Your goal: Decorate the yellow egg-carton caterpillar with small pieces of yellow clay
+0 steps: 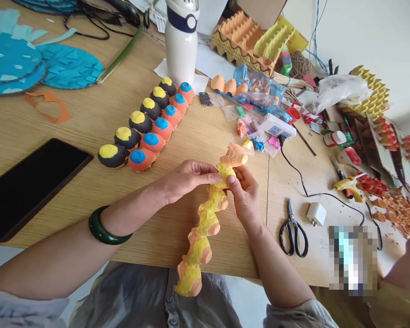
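Both hands hold a long egg carton strip, whose orange cups are largely covered with a yellow clay-like layer. The end cup at the top is still bare orange, and orange tips show along the right side. My left hand pinches the strip near its upper end, thumb laid on the yellow layer. From the other side, my right hand grips the same cup with its thumb pressed on the yellow; its other fingers are partly hidden behind. The strip's lower end hangs over the table edge, before my shirt.
Left of my hands stand two finished-looking rows of cups, black with yellow tops and orange with blue tops. A phone, white bottle, scissors, power strip and glue gun lie around. Another person sits at right.
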Demonstrator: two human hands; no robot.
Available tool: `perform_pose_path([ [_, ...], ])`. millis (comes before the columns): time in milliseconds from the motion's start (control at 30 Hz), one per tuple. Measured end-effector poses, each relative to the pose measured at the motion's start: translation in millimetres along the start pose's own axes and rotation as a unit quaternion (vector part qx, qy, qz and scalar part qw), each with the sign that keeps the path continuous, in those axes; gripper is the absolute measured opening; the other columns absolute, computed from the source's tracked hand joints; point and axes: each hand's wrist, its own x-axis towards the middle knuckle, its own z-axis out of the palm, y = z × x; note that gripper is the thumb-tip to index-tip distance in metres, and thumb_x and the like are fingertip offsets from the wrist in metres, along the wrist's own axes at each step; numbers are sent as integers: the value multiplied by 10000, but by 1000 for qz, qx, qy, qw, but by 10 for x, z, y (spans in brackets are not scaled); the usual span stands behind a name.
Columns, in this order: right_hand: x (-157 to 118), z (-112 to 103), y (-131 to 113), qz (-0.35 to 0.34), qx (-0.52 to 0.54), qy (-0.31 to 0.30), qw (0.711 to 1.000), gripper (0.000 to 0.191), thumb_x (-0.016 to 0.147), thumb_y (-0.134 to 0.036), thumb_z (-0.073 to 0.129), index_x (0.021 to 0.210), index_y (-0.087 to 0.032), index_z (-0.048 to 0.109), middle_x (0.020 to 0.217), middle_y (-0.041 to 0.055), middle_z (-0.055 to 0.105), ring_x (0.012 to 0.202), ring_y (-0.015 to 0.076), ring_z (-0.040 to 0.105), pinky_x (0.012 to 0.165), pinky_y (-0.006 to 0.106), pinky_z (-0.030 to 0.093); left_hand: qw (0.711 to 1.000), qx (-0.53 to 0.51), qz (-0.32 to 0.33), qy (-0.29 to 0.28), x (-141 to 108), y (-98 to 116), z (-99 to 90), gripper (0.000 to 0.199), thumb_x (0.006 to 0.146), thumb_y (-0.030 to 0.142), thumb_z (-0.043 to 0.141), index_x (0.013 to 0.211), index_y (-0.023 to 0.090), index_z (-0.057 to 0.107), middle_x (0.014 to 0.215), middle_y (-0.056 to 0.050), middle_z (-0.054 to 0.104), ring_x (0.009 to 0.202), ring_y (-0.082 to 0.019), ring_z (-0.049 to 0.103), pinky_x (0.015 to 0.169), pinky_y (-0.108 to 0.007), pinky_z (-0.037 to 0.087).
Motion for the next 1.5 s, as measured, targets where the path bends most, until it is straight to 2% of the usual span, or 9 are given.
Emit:
perform_pose_path([
  [200,21,-27,3,4,-4,-1,1000,493,786,-597,823,1095,-237,690,1055,54,768,850,184,697,577,255,538,997,47,53,15,12,-11,-10,224,800,367,852,921,179,839,918,-39,824,949,-226,745,920,-333,545],
  [400,34,-40,-3,5,-9,9,1000,492,794,-607,811,1080,-228,681,1058,61,764,893,197,705,652,284,575,999,11,31,-19,32,-52,-45,244,846,358,777,994,178,848,1008,-64,835,1067,-265,745,1019,-369,525],
  [567,32,-36,4,11,-12,2,1000,490,799,-602,809,1090,-230,678,1077,62,763,922,203,710,667,287,581,997,53,53,10,37,-64,-31,246,831,410,835,921,181,844,944,-51,838,964,-246,766,931,-342,562],
  [700,18,-38,-9,7,-5,-7,1000,485,807,-589,810,1105,-228,682,1065,59,763,919,203,710,660,286,581,994,83,75,-3,24,-33,-29,204,872,382,803,910,185,842,946,-38,837,933,-217,762,876,-303,559],
  [933,-26,-7,-32,-20,-18,-1,1000,486,808,-552,829,1152,-246,673,1080,57,749,909,206,705,617,279,583,998,-11,13,-52,14,3,-54,298,870,469,797,908,174,828,928,-53,810,918,-191,717,888,-293,520],
  [1133,-39,26,-20,-54,-28,-22,998,529,776,-575,851,1153,-258,658,1148,81,760,1068,257,721,871,390,638,999,-28,3,28,5,-2,-44,284,761,418,887,722,160,773,751,-10,719,762,-139,611,768,-263,462],
  [1233,-39,15,-19,-62,-32,-21,997,528,790,-559,846,1176,-252,654,1149,86,759,1077,254,717,883,386,631,1000,-22,2,10,-5,24,-30,239,735,375,901,796,173,790,808,-11,730,800,-149,615,771,-262,451],
  [1333,-51,13,-13,-76,-32,-21,996,498,804,-513,848,1184,-257,653,1097,72,750,1020,233,712,844,363,624,998,-50,-35,-30,-10,32,-12,326,777,487,852,876,180,810,900,-45,755,860,-186,641,773,-282,473],
  [1500,-70,29,3,-82,-57,-25,995,519,788,-516,860,1195,-269,653,1074,71,738,1003,252,709,822,384,617,998,-47,-15,39,1,1,-14,316,785,497,844,777,184,801,822,-37,751,777,-179,626,751,-296,464],
])
